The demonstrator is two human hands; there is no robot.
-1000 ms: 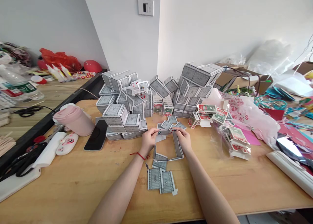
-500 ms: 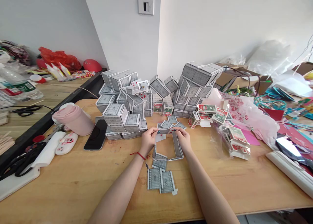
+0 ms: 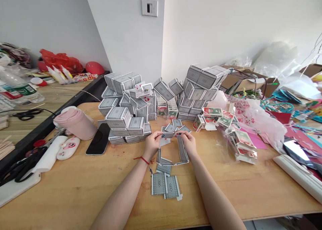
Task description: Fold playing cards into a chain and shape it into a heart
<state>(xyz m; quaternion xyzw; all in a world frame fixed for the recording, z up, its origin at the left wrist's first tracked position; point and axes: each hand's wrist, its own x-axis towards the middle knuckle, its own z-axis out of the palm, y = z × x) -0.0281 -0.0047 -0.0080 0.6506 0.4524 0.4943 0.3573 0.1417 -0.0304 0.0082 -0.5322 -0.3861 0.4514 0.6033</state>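
Between my two hands is a playing card (image 3: 168, 135), stretched sideways with its edges pinched. My left hand (image 3: 153, 144) closes its fingertips on the card's left end; a red string circles that wrist. At the right end, the fingers of my right hand (image 3: 187, 142) are closed on the same card. Folded cards joined in an open frame (image 3: 184, 153) stand just below, near my right palm. Closer to me lie folded playing cards (image 3: 159, 183), patterned side up. Loose cards (image 3: 171, 127) are scattered just beyond my fingers.
Boxes built of cards (image 3: 117, 117) are stacked at the left, with another stack (image 3: 197, 96) at the right. Opened card packs (image 3: 241, 144) lie right of my hands. A phone (image 3: 97, 138), a pink cup (image 3: 75, 122) and black scissors (image 3: 31, 164) occupy the left side.
My hands and the card between them stay almost in place. The view has shifted very slightly; nothing is visibly taken up or let go.
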